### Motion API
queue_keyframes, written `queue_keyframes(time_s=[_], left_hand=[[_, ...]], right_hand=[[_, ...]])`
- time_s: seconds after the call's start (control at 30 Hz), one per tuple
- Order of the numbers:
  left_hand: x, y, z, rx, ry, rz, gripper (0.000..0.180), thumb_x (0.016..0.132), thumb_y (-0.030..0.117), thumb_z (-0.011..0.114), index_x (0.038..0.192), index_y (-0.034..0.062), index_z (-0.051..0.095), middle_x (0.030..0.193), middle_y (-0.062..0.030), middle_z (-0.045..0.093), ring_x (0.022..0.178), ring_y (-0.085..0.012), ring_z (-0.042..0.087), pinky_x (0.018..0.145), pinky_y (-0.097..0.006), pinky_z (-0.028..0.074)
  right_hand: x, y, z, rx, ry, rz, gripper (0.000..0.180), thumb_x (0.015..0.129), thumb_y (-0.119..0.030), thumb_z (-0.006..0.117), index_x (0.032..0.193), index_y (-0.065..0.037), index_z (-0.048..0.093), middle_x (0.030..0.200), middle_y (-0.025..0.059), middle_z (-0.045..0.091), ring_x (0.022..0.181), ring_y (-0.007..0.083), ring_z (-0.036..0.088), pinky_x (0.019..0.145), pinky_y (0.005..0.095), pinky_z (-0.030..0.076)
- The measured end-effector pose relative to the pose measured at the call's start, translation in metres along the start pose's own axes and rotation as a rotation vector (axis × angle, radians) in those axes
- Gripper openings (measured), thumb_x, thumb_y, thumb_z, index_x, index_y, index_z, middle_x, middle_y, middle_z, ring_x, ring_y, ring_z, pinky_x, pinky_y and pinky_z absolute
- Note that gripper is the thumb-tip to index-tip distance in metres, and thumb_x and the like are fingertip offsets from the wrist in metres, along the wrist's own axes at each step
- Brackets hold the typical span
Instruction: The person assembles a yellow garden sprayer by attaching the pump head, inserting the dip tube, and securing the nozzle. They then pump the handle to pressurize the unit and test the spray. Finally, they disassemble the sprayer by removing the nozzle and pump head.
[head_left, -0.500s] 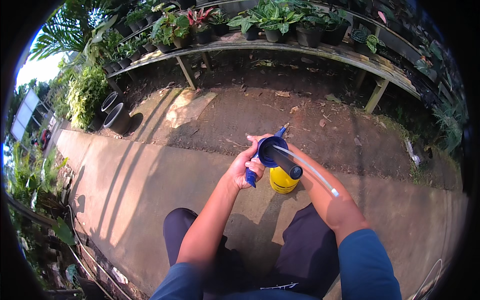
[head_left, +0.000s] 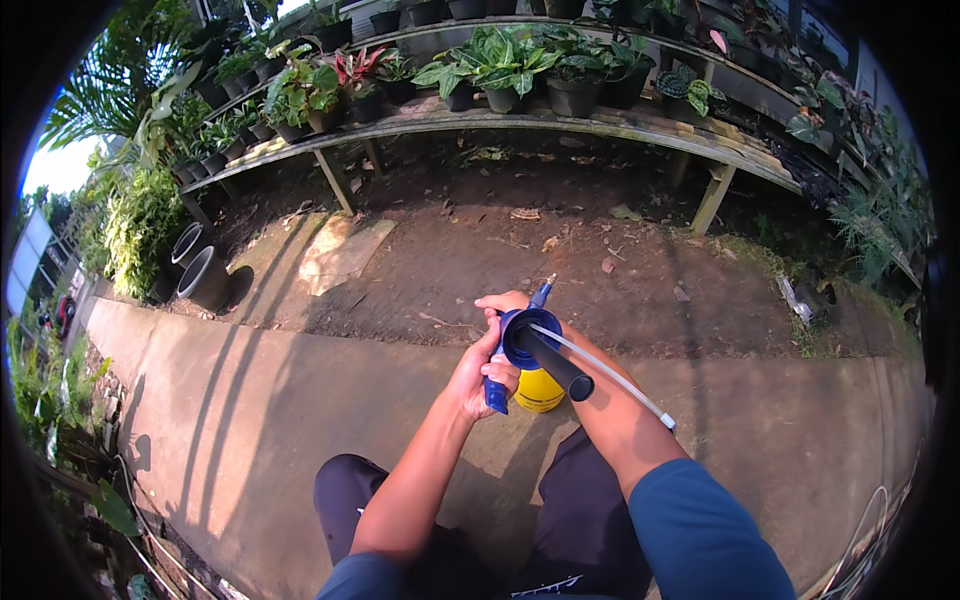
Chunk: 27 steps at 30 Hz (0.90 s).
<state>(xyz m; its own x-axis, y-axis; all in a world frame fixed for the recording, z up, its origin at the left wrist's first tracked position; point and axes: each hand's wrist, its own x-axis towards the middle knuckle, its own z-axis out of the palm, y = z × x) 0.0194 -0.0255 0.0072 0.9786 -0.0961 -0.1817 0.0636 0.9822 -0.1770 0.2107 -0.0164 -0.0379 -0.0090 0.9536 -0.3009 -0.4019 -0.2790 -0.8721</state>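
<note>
A blue pump sprayer head (head_left: 515,352) is held up in front of me, its underside facing me. A black pump cylinder (head_left: 556,364) and a thin whitish tube (head_left: 610,376) stick out of it toward the lower right. My left hand (head_left: 478,376) is closed round its blue handle. Behind the head, my right hand (head_left: 506,303) grips its far side, with most of its fingers hidden. The brass-tipped nozzle points away from me. Below, a yellow sprayer bottle (head_left: 540,392) stands on the concrete, partly covered by the cylinder and my right forearm.
Across the far side runs a wooden bench (head_left: 420,128) with several potted plants (head_left: 575,90). Bare soil (head_left: 440,270) with dry leaves lies between it and the concrete path (head_left: 270,400). Black pots (head_left: 205,278) stand at the left, and a hose (head_left: 865,530) lies at lower right.
The whole view has shifted, so the bench appears lower and further left. Both hands keep their hold on the sprayer head, whose cylinder hangs slightly lower, over more of the yellow bottle.
</note>
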Motion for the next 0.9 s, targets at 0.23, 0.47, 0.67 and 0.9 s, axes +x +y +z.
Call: queue_keyframes(time_s=[0.23,0.47,0.67,0.9], left_hand=[[0.003,-0.013,0.003,0.048,-0.001,0.026,0.05,0.102,0.056,0.059,0.085,0.0094,0.056,0.063,0.0045,0.045,0.046,-0.0009,0.044,0.043,-0.018,0.04],[0.005,-0.049,0.01,0.06,-0.068,-0.085,0.048,0.105,0.053,0.054,0.105,0.005,0.059,0.067,0.0024,0.052,0.045,-0.0008,0.044,0.042,-0.018,0.041],[-0.003,-0.041,0.022,0.213,-0.111,-0.046,0.053,0.106,0.054,0.053,0.111,0.0027,0.062,0.073,-0.0015,0.061,0.043,0.0004,0.043,0.04,-0.016,0.04],[-0.036,0.004,0.023,0.957,0.181,0.414,0.049,0.103,0.055,0.058,0.108,0.0076,0.069,0.067,0.0006,0.064,0.044,-0.0028,0.052,0.04,-0.018,0.043]], right_hand=[[0.02,0.008,-0.015,0.028,0.232,0.081,0.033,0.095,-0.028,0.072,0.072,-0.016,0.053,0.063,-0.0047,0.052,0.052,0.0054,0.045,0.046,0.0228,0.034],[0.01,-0.004,-0.059,0.216,0.304,-0.011,0.029,0.093,-0.025,0.073,0.073,-0.015,0.055,0.062,-0.0022,0.053,0.049,0.0061,0.043,0.041,0.0245,0.027],[0.007,-0.021,-0.049,0.139,0.253,-0.105,0.025,0.096,-0.03,0.073,0.082,-0.012,0.061,0.068,-0.0014,0.058,0.053,0.0087,0.053,0.044,0.0263,0.04],[-0.01,-0.05,-0.022,0.162,0.173,-0.178,0.016,0.104,-0.03,0.063,0.1,-0.014,0.065,0.104,0.0032,0.073,0.076,0.0125,0.065,0.066,0.0283,0.053]])
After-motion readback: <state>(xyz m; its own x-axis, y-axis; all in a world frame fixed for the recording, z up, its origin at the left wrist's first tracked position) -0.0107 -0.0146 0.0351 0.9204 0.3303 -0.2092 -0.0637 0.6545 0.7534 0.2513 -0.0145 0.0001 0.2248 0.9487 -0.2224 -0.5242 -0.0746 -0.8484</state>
